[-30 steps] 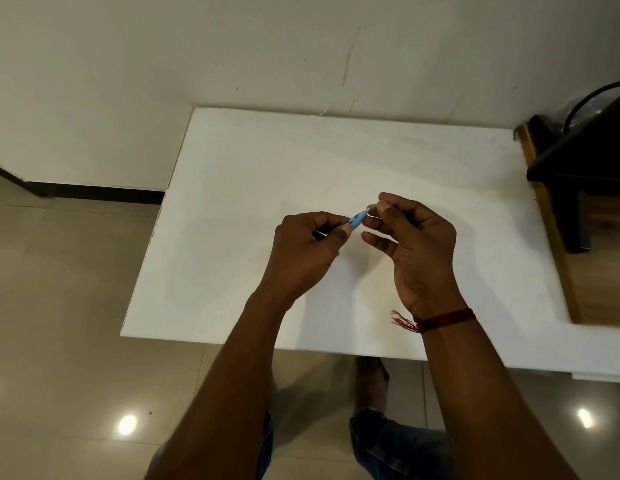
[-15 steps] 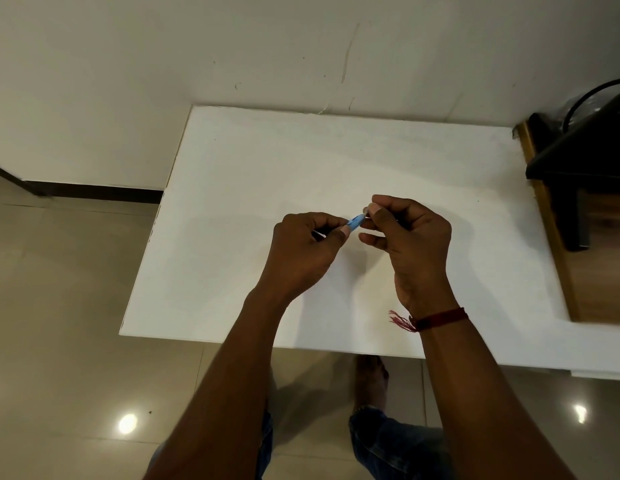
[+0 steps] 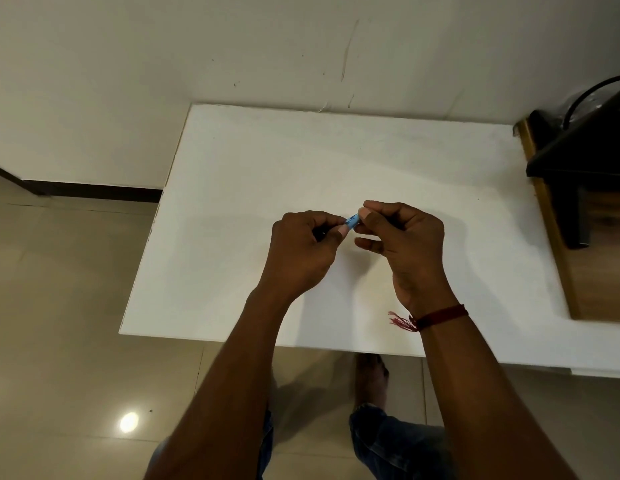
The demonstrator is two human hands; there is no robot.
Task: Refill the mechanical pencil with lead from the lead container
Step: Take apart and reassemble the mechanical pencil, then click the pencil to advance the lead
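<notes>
Both my hands are held close together above the middle of the white table (image 3: 232,188). My left hand (image 3: 301,252) is closed around a blue mechanical pencil (image 3: 352,222), of which only a short blue end shows between the hands. My right hand (image 3: 404,244) pinches at that blue end with thumb and forefinger; whatever it holds there is hidden by the fingers. A red thread band sits on my right wrist. No lead container is visible in the view.
A wooden desk (image 3: 592,271) with a black stand (image 3: 578,188) and a black cable stands at the right edge of the table. A wall runs behind. Tiled floor lies to the left and below, with my foot (image 3: 371,379) under the table's front edge.
My right hand's fingertips have closed in on the pencil's blue end, so less of it shows. Both hands stay at about the same spot above the table.
</notes>
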